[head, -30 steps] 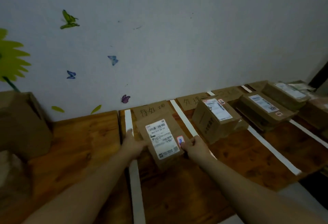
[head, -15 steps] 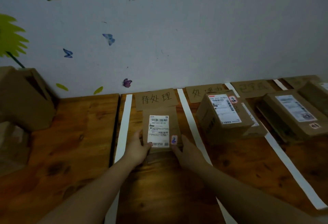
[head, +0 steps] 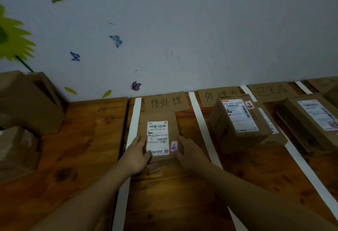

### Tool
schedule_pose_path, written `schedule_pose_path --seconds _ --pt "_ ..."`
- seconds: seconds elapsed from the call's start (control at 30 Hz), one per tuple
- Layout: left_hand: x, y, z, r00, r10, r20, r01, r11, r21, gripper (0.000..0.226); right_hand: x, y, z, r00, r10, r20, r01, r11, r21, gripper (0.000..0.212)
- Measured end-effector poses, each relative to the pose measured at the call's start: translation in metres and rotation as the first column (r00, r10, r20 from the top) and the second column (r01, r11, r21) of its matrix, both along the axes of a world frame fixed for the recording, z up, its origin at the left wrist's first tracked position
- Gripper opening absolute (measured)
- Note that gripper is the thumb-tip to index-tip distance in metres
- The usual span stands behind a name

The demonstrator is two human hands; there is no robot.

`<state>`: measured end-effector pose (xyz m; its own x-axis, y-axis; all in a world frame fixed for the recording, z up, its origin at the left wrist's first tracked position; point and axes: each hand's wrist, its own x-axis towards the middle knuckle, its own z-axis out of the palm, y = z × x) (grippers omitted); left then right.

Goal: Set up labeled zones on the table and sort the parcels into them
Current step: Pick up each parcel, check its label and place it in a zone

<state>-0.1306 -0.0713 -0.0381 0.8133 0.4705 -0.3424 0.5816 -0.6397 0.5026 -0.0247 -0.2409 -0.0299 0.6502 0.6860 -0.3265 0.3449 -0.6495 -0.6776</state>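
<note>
Parcel (head: 161,135), gripped by left hand (head: 136,155) and right hand (head: 190,155), now lies squared below the label card (head: 165,101); release remains.

Brown parcel (head: 159,134) with white label (head: 157,137), white tape strips (head: 134,121), reddish-brown table (head: 82,139).
</note>
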Motion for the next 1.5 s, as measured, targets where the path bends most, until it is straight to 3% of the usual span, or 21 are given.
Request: schedule_pose_path --seconds 0.63,0.83,0.93,1.13,1.5 --pt "-0.018 0.060 0.008 0.993 0.022 -0.116 -0.015 0.998 0.057 0.068 -0.034 0.069 -0.001 0.999 -0.053 0.004 0.053 0.998 -0.043 0.059" --pt "-0.044 0.082 0.040 0.985 0.146 -0.088 -0.136 0.984 0.114 0.071 -0.039 0.094 0.023 0.969 0.088 0.232 -0.067 0.993 -0.098 0.065" --pt "-0.080 0.113 0.064 0.979 0.191 -0.066 -0.177 0.969 0.174 0.073 -0.056 0.130 0.052 0.913 0.221 0.343 -0.183 0.973 -0.139 0.065" --pt "-0.190 0.196 0.121 0.957 0.289 0.024 -0.284 0.917 0.280 0.074 -0.128 0.215 0.106 0.850 0.342 0.402 -0.332 0.938 -0.096 0.061" --pt "-0.403 0.336 0.185 0.882 0.459 0.105 -0.463 0.804 0.374 0.077 -0.288 0.372 0.171 0.837 0.373 0.399 -0.380 0.923 -0.067 0.068"
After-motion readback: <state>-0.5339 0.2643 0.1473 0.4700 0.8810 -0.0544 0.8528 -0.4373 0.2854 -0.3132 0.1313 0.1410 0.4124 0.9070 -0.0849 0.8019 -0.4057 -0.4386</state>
